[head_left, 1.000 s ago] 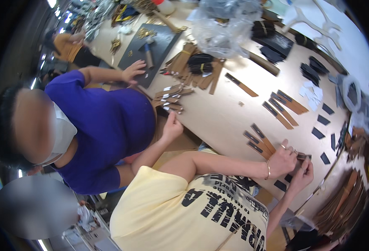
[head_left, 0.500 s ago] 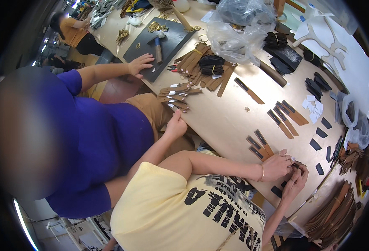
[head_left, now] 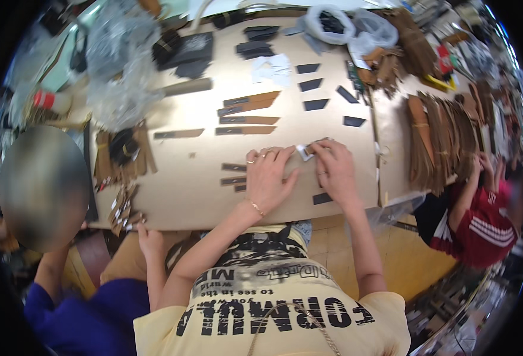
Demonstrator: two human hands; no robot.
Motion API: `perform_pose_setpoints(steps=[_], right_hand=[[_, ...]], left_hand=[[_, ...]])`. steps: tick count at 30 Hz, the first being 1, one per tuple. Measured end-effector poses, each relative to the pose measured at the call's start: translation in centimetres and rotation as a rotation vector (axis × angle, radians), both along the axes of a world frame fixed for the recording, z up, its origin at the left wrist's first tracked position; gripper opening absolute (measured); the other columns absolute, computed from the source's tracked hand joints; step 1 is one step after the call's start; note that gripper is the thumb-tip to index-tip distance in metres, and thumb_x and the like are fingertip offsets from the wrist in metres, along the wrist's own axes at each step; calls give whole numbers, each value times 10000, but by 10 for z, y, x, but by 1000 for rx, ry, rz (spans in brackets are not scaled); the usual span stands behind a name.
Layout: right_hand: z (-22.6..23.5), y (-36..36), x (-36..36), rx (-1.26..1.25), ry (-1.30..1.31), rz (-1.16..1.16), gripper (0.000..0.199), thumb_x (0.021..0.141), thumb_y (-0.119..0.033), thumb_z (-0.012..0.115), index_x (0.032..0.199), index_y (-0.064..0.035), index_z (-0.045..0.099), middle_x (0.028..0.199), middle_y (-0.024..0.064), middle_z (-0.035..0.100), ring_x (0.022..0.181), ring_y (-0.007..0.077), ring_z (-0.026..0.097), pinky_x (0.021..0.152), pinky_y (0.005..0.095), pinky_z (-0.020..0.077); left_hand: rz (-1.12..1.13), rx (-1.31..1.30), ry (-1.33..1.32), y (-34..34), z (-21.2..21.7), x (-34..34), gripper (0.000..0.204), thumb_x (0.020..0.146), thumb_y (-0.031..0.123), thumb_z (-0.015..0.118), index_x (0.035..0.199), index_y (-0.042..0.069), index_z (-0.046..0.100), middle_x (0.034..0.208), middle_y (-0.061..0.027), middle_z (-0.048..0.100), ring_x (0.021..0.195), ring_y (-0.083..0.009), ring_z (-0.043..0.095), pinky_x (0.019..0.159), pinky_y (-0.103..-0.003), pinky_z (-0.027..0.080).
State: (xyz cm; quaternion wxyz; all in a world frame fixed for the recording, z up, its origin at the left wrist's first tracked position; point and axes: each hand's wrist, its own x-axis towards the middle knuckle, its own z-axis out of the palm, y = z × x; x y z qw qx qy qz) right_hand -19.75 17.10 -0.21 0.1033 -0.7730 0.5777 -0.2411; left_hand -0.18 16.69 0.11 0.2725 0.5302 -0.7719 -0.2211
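Note:
My left hand (head_left: 271,178) lies over the table, fingers and thumb apart, its fingertips next to a small white label (head_left: 301,152). My right hand (head_left: 335,171) pinches a small dark brown piece (head_left: 312,148) beside that label; my fingers partly hide it. Left of my left hand are short dark-and-brown leather strips (head_left: 233,180), their right ends under the hand. A black leather piece (head_left: 322,198) lies below my right hand. Farther up, several brown strips with dark ends (head_left: 246,120) lie in a row.
Black leather pieces (head_left: 314,105) and white labels (head_left: 271,69) lie at the far side. Strip bundles (head_left: 442,142) lie at the right, others (head_left: 125,148) at the left near plastic bags (head_left: 119,65). One co-worker (head_left: 60,314) sits at my left, another (head_left: 487,225) at the right.
The view has swung round to the right. My hands, close together over a small piece before, are now slightly apart, with the white label showing between them.

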Motion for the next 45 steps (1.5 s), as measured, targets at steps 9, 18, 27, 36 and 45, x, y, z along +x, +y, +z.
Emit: perform_pose_setpoints(steps=[9, 18, 27, 36, 45], right_hand=[[3, 23, 32, -2, 327, -133, 406, 826, -46, 549, 1224, 1, 610, 1226, 111, 573, 1136, 272, 540, 997, 417, 406], [1, 25, 32, 85, 293, -152, 463, 848, -73, 545, 1310, -57, 563, 1284, 108, 552, 1209, 261, 491, 1083, 460, 312], [-4, 32, 29, 78, 362, -125, 619, 743, 5, 578, 1332, -186, 587, 1358, 100, 510, 1268, 252, 450, 1114, 500, 235], [26, 3, 11, 243, 375, 0, 427, 833, -109, 622, 1250, -200, 629, 1223, 57, 549, 1211, 241, 484, 1109, 539, 232], [23, -42, -7, 475, 95, 31, 168, 890, -162, 688, 980, -49, 602, 912, 66, 600, 843, 244, 563, 878, 417, 361]], left_hand=[[-65, 323, 144, -16, 12, -4, 318, 845, 180, 623, 1150, 90, 613, 965, -68, 667, 937, -223, 614, 867, -421, 364], [-126, 123, 88, -37, 1, -11, 123, 855, 174, 595, 913, 110, 681, 955, -64, 640, 856, -214, 593, 790, -379, 356], [-240, 53, -41, -39, -9, -5, 304, 852, 216, 560, 1101, 103, 694, 1072, -132, 618, 934, -281, 592, 888, -415, 389], [-254, 160, -269, -32, -5, -19, 416, 864, 271, 548, 1206, 44, 615, 1165, -163, 601, 1082, -315, 570, 964, -480, 383], [-17, 16, 98, -20, -22, -17, 544, 842, 279, 677, 1320, 84, 506, 1268, -158, 529, 1190, -302, 515, 1009, -496, 345]])
